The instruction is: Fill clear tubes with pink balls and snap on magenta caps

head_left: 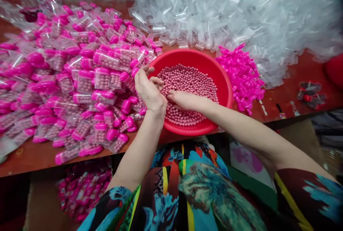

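A red plastic bowl (225,80) holds a spread of small round pink beads (193,80). Over the bowl's left rim, my left hand (150,89) is curled with its back towards me, and whatever its fingers hold is hidden. My right hand (183,99) reaches in from the right, low over the beads and close to the left palm. Its fingers are bent and pressed together; their tips are partly hidden, so what they grip does not show. Left of the bowl lie many clear bead-filled containers with bright pink caps (102,77).
Behind the bowl rises a large heap of clear empty containers (227,13). A pile of loose pink caps (242,77) touches the bowl's right side. Small dark-and-red pieces (311,94) lie farther right on the red-brown table (276,98). More pink packed items (83,191) sit below the table edge.
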`<state>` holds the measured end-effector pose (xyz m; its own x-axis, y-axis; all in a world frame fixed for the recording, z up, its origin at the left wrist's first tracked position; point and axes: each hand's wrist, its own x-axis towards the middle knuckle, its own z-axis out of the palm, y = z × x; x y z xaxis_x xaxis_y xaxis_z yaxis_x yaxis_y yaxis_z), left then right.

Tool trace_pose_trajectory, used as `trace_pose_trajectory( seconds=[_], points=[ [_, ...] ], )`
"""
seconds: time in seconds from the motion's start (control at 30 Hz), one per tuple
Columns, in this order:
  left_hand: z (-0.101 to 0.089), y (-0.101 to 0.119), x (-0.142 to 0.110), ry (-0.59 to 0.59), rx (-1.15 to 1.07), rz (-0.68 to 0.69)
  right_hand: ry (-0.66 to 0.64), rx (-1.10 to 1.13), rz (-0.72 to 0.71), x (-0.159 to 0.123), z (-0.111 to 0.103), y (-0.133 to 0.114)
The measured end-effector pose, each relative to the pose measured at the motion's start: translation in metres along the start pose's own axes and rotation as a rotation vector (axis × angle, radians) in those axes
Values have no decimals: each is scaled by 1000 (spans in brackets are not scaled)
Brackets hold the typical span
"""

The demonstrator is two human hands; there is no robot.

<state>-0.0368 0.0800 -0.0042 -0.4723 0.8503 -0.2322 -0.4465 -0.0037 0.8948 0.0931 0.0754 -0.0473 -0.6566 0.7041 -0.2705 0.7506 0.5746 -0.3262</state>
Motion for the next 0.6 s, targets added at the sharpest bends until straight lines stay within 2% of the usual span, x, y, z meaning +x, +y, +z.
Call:
trace_pose_trajectory(
  seconds=[0.1, 0.2, 0.3, 0.4, 0.47, 0.6],
  points=[
    [0, -3, 0, -29, 6, 10, 105, 253, 9, -13, -6, 5],
    [1, -5, -2, -151, 41, -12, 325, 523, 88, -32, -18, 12],
    [1, -6, -6, -430, 127, -111, 543, 738, 190, -44, -24, 13],
    [-1, -6, -13, -738, 204, -233, 716, 806, 296, -46, -19, 8],
    [-3, -6, -15, -848, 216, -278, 776, 848, 324, -45, -12, 6],
    [-5, -5, -16, -881, 199, -322, 763, 962, 263, -55, -5, 10]
  ],
)
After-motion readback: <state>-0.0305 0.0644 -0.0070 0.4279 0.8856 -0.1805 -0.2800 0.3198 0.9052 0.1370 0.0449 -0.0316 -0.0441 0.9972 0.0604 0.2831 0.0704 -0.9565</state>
